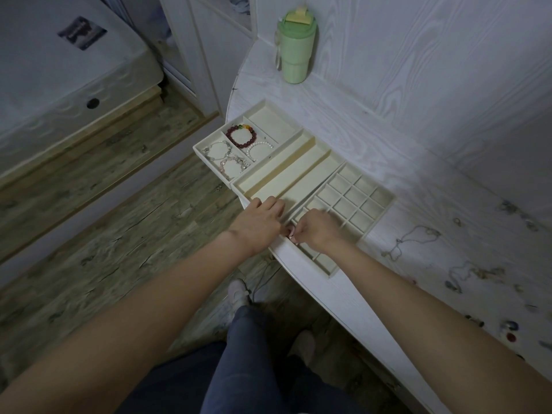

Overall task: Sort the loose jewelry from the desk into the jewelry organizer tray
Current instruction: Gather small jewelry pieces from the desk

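Both hands met at the near edge of the tabletop [418, 180], right where the long-slot tray [286, 174] butts against the grid tray [352, 198]. Left hand [263, 222] lay knuckles-up over the long tray's near corner, fingers loosely curled; couldn't tell if it held anything. Right hand [316, 231] had fingers curled in, pinching a small pinkish piece [290, 233] between the two hands. Too small to identify, probably a ring, so the grid cells made sense as target.

Bracelet tray [239, 144] at 11 o'clock already held the red bead bracelet [242, 135], a pearl one [259, 147] and silver charm ones [222, 153]: big loops get big compartments.

Loose jewelry [466, 264] was scattered on the tabletop at 3 to 4 o'clock, thin chains [415, 237] nearest the grid. Green cup [294, 47] at 12, out of the way.
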A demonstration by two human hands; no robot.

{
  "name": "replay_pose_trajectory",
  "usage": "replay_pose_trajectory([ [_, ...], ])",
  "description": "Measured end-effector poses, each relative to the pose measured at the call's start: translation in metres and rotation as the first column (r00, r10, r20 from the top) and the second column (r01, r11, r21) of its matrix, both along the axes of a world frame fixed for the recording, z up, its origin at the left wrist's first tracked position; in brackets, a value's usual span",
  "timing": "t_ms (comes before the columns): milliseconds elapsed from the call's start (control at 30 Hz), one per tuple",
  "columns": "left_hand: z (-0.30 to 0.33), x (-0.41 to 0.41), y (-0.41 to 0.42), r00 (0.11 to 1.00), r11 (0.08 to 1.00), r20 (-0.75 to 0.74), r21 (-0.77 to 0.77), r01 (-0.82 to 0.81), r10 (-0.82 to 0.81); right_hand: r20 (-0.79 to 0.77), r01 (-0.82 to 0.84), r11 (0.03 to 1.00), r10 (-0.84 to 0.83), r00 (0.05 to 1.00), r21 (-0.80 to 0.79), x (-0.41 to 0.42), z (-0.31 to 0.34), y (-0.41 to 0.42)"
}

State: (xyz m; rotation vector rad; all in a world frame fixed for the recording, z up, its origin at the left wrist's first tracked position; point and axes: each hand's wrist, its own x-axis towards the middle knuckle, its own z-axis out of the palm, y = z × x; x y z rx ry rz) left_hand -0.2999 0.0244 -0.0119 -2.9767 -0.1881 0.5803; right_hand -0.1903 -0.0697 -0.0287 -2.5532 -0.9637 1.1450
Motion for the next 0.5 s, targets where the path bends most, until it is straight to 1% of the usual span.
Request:
replay_pose_trajectory([
  [133, 0.0, 0.0, 0.0, 1.0, 1.0, -0.005, -0.016, -0.017, 0.017, 0.02, 0.016, 0.999, -0.016, 1.0, 0.029, -0.003, 0.001, -0.004],
  [300, 0.002, -0.001, 0.001, 0.998, 0.993, 0.027, -0.105, -0.062, 0.065, 0.077, 0.034, 0.998, -0.037, 0.996, 0.044, -0.01, 0.001, -0.003],
  [367, 0.003, -0.001, 0.002, 0.997, 0.992, 0.034, -0.106, -0.07, 0.074, 0.097, 0.035, 0.998, -0.041, 0.994, 0.058, -0.011, 0.0, -0.004],
  [500, 0.002, -0.001, 0.002, 0.998, 0.994, 0.026, -0.089, -0.063, 0.065, 0.069, 0.041, 0.997, -0.046, 0.997, 0.068, -0.009, 0.0, -0.006],
])
